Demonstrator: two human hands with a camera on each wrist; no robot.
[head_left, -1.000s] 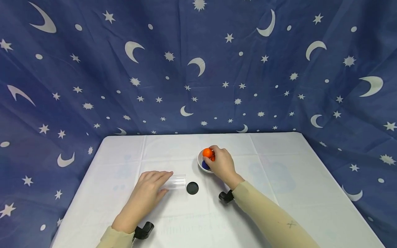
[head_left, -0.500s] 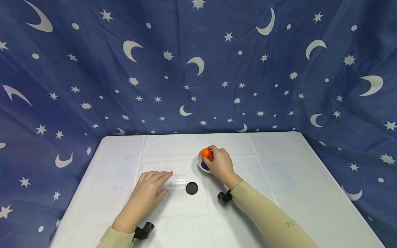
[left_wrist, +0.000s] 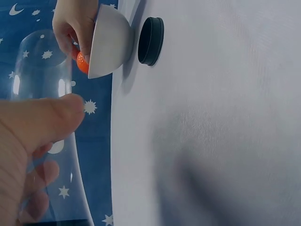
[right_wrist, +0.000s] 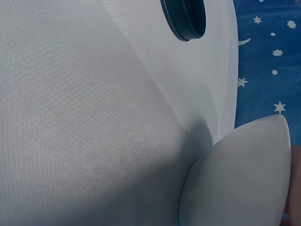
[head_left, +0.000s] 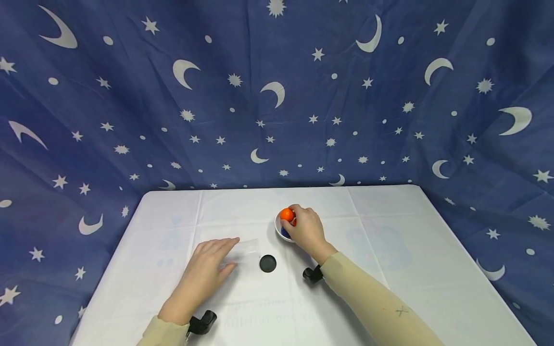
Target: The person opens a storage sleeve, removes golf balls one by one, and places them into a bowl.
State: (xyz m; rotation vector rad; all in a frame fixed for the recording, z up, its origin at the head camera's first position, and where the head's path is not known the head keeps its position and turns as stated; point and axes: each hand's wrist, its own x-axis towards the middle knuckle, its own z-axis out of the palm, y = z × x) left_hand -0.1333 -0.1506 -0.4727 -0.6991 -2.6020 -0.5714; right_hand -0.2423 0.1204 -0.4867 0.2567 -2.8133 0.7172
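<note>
My left hand (head_left: 203, 269) grips a clear tube (head_left: 248, 247), thumb (left_wrist: 51, 115) on the near side and fingers curled round the far side. The tube's rounded end (left_wrist: 44, 52) points toward the bowl in the left wrist view. My right hand (head_left: 306, 230) reaches into a white bowl (left_wrist: 110, 44) and pinches an orange ball (head_left: 286, 214) between thumb and fingers. Below that ball, a dark blue piece (head_left: 285, 232) and more orange show inside the bowl. In the right wrist view the bowl (right_wrist: 240, 179) hides most of the hand.
A round black lid (head_left: 268, 263) lies on the white tablecloth (head_left: 372, 288) between the tube and the bowl. Behind the table hangs a blue curtain (head_left: 303, 96) with moons and stars. Each wrist carries a small black camera (head_left: 202, 322).
The tube's far end has tipped up slightly in my left hand. My right hand and the orange ball have shifted a little to the left over the bowl.
</note>
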